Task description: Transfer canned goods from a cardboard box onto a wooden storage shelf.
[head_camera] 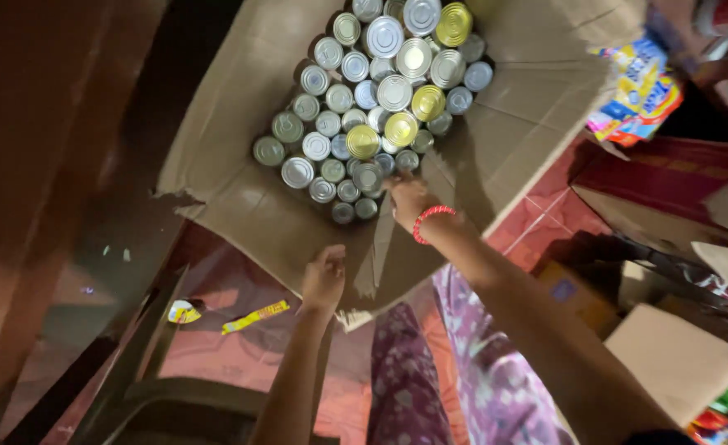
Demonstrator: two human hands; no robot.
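Red floor [240, 346], R hand [409, 200] touching cans [364, 177]

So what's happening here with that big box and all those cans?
A person is bent over an open cardboard box packed with upright tin cans, mostly silver-topped with a few gold ones. Their right hand, a red beaded bracelet on its wrist, reaches in at the near edge of the cans; whether it grips one cannot be seen. Their left hand rests on the box's near flap. A yellow wrapper lies on the reddish floor nearby.
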